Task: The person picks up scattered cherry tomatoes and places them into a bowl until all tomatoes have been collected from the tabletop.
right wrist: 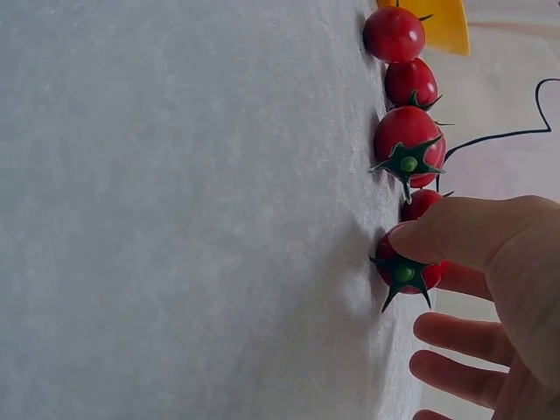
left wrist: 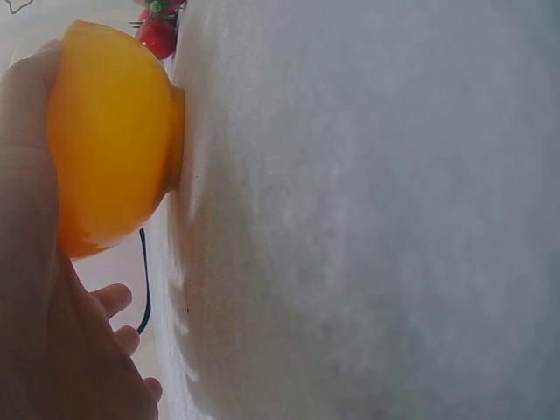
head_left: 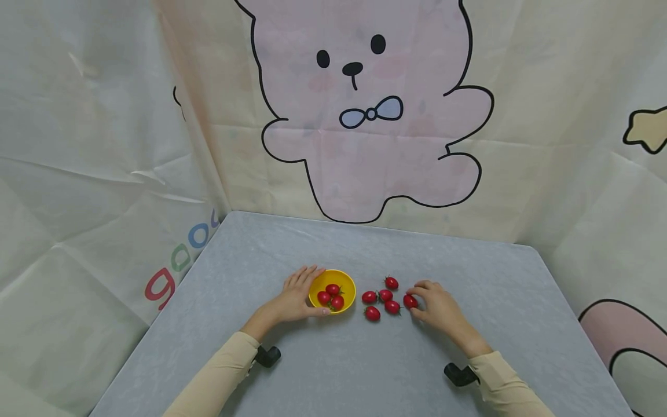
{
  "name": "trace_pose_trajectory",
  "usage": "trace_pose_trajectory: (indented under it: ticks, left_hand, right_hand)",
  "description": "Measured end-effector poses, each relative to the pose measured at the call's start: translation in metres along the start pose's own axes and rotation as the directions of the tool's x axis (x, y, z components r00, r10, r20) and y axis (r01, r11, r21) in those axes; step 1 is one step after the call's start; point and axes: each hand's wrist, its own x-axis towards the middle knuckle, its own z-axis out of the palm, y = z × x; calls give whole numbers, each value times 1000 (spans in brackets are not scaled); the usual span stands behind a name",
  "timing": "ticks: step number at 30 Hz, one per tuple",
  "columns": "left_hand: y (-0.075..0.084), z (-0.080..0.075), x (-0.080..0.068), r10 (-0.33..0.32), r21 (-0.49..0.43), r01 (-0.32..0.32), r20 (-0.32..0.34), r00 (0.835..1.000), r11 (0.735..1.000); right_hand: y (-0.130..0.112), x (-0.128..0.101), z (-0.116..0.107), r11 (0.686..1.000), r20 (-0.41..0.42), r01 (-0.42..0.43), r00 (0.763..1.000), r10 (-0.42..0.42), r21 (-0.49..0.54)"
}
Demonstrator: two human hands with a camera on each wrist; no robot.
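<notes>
A small yellow bowl stands on the grey table with three cherry tomatoes inside. My left hand cups the bowl's left side, thumb in front and fingers curled round the back rim. To the right of the bowl lie several loose cherry tomatoes with green stems. My right hand pinches the rightmost tomato, which still rests on the table; the other fingers are stretched out behind it.
Cloth walls with a pink bear drawing close in the table at the back and on both sides. Black wrist camera mounts sit under each beige sleeve. The table edge runs along the left and right.
</notes>
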Motion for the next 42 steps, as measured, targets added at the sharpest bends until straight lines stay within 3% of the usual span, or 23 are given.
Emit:
trace_pose_trajectory:
  ticks: [17, 30, 42]
  left_hand:
    - [3, -2, -1, 0, 5, 0, 8, 1000, 1000]
    - [7, -6, -3, 1, -16, -1, 6, 1000, 1000]
    - [4, -6, -4, 14, -28, -14, 3, 1000, 1000]
  right_hand:
    - [-3, 2, 1, 1000, 48, -24, 999, 24, 6]
    - [-2, 5, -5, 1000, 7, -22, 1000, 22, 4]
    - [0, 3, -7, 998, 71, -58, 996, 58, -3]
